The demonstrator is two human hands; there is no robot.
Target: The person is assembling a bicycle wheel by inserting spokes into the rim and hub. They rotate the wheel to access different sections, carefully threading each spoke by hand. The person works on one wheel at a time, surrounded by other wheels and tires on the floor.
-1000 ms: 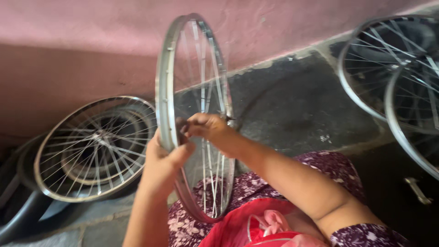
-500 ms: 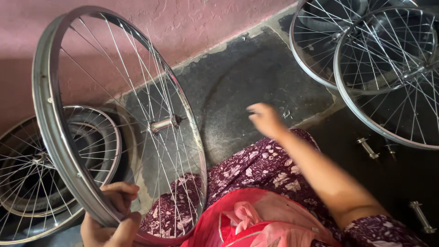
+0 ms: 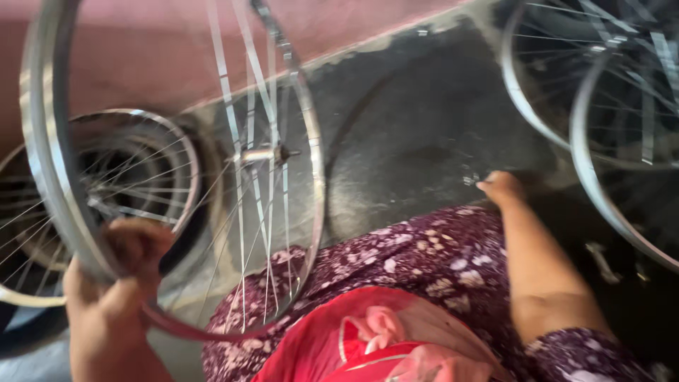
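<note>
Grey concrete floor [image 3: 424, 127] fills the middle of my view, dark and stained, running up to a pink plastered wall [image 3: 141, 64] along the top. I take the big silver spoked bicycle wheel rim [image 3: 42, 177] as my landmark: it stands nearly upright at the left of the frame, its lower edge close to my lap, its metal hub and axle [image 3: 262, 153] showing near the middle of the spokes. My left hand [image 3: 120, 283] is clenched around the rim's lower left arc, fingers wrapped over the metal. Behind that rim, lower and further left, a second silver spoked wheel [image 3: 152, 152] leans at the foot of the wall, with a dark tyre [image 3: 28, 332] partly visible beneath it. Well apart from the held rim, across the floor at the far right, two more spoked metal wheels [image 3: 587, 170] overlap one another. Between those and my rim lies my lap in maroon floral cloth [image 3: 424, 262], with a red fabric bundle [image 3: 339, 332] below it. My right hand [image 3: 502, 189] is down at the floor just past my knee, well to the right of the rim; the picture is blurred and I cannot tell whether its fingers are gripping anything. Beside it, tiny pale specks [image 3: 470, 180] lie on the concrete.
</note>
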